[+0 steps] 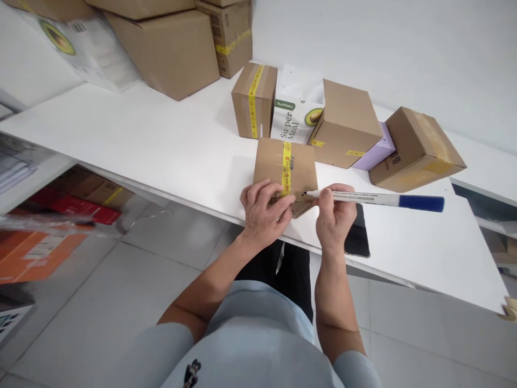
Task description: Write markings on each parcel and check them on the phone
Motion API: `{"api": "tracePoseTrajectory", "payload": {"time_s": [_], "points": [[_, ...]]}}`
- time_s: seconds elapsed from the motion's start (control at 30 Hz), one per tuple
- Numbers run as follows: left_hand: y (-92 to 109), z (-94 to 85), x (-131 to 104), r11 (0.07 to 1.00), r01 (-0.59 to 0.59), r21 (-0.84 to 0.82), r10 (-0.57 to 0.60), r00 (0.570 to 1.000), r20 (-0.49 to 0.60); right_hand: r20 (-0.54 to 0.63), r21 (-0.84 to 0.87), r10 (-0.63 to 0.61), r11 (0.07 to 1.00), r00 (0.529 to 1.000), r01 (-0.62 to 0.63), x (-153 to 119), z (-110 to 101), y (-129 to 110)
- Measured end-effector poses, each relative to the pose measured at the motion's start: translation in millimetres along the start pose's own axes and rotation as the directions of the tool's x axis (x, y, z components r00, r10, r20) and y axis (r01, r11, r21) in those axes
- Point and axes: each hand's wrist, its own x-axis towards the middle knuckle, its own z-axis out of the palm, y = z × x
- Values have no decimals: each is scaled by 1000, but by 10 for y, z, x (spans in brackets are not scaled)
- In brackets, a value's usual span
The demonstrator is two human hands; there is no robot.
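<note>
A small cardboard box with a yellow printed tape strip lies near the front edge of the white table. My left hand rests on the box's near left part, its fingers curled over the edge and tape end. In my right hand is a white marker with a blue end, pinched between thumb and fingers. The marker's dark tip points left, at the box's right part beside a small dark mark. Partly behind my right hand lies a black phone.
Behind the box stand a taped carton, a white Su-per Meal package, an open-looking carton, a purple box and a tilted carton. Larger cartons fill the back left. Below left is an orange box.
</note>
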Motion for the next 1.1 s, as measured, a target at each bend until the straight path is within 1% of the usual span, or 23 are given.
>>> {"api": "tracePoseTrajectory", "payload": {"time_s": [0.07,0.13,0.2,0.23,0.27,0.3,0.33,0.4,0.43,0.5,0.53,0.6,0.63,0.7,0.77,0.8,0.87,0.9,0.93,0.97,1.03,1.07,1.1], "points": [[-2,-2,-3,1000,1,-1,-1,1000,12,-81,97,32,995,996,-24,8,14,17],[-5,-2,-10,1000,3,-9,-2,1000,25,-177,152,55,988,983,-28,21,5,75],[-10,0,-20,1000,5,-17,-5,1000,30,-239,124,69,992,969,-40,24,-37,200],[-13,3,-25,1000,5,-18,-5,1000,29,-246,71,68,996,967,-53,18,-70,289],[-16,6,-31,1000,5,-17,-4,1000,26,-229,-4,61,998,971,-64,8,-107,391],[-19,9,-36,1000,4,-13,-4,1000,23,-186,-97,51,993,981,-70,-7,-144,500],[-22,12,-40,1000,3,-9,-3,1000,20,-115,-203,42,977,992,-65,-25,-179,608],[-24,18,-46,1000,2,-2,-2,1000,19,64,-411,57,911,996,-26,-63,-224,792],[-24,21,-48,1000,2,1,-2,1000,19,152,-496,86,868,985,1,-79,-230,857],[-23,25,-48,1000,-3,9,2,1000,21,273,-622,160,782,949,46,-104,-210,929],[-21,27,-47,1000,-5,14,5,1000,20,312,-663,200,746,929,62,-113,-188,942],[-15,29,-43,1000,-5,29,5,1000,22,354,-709,264,702,897,73,-127,-139,944],[-13,30,-41,999,-6,39,5,1000,26,363,-717,284,693,888,71,-135,-119,943],[-9,30,-37,998,-7,57,5,999,36,379,-702,284,708,881,74,-162,-112,949],[-8,30,-37,998,-13,65,10,999,43,348,-672,246,738,904,58,-208,-168,961],[-9,31,-39,998,-13,62,11,999,44,302,-668,231,744,925,32,-240,-222,963],[-14,32,-47,999,-1,49,-2,998,55,148,-689,237,722,960,-72,-310,-377,946],[-15,32,-52,999,9,40,-11,998,65,58,-708,267,690,962,-149,-343,-468,924],[-17,32,-56,999,19,29,-21,997,75,-19,-727,318,647,948,-231,-371,-560,895],[-16,33,-60,999,28,19,-29,996,84,-75,-742,386,594,919,-310,-391,-647,861],[-12,33,-62,999,37,11,-38,995,89,-123,-771,549,472,827,-428,-401,-787,796],[-8,34,-60,999,39,14,-40,995,88,-122,-786,619,417,776,-456,-391,-833,772],[-3,35,-57,999,39,18,-40,995,87,-111,-799,670,379,734,-466,-372,-864,756]]}}
